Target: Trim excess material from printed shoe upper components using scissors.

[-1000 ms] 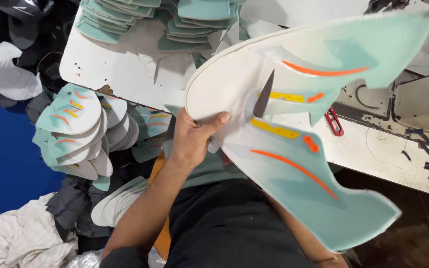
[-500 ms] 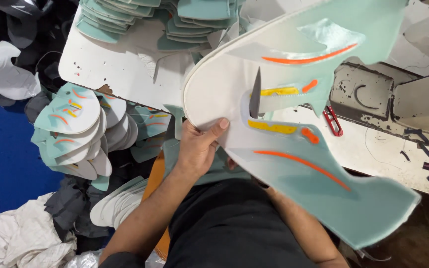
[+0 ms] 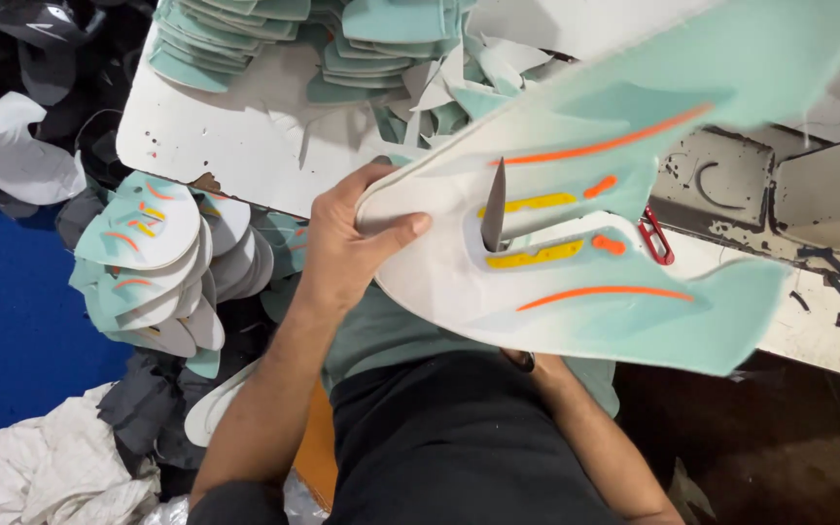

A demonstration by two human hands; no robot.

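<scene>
Far left of the left hand [image 3: 347,248]: a leaning stack of finished shoe-upper pieces [image 3: 153,267], mint and white with orange and yellow marks, same spot as a second ago. Above that hand, on the white worktable [image 3: 216,136], mint cut pieces [image 3: 216,34] piled up, no change there either.

Left hand clamped on the rounded white edge of the big shoe upper panel [image 3: 576,262], thumb on top, fingers under. Compared with a second ago, panel swung up and flattened out, both mint wings now fanned toward the right instead of one hanging down toward the lap. Dark slit [image 3: 494,204] in the middle now plainly upright. Looks like mid-flip or an inspection turn, not a set-down yet.

Right hand mostly hidden under the panel, only the forearm [image 3: 585,428] showing, so can't tell what it's gripping. Probably supporting from below.

Right of the panel: red clip-like tool [image 3: 655,236] and sewing machine bed [image 3: 731,180] on the table.
</scene>
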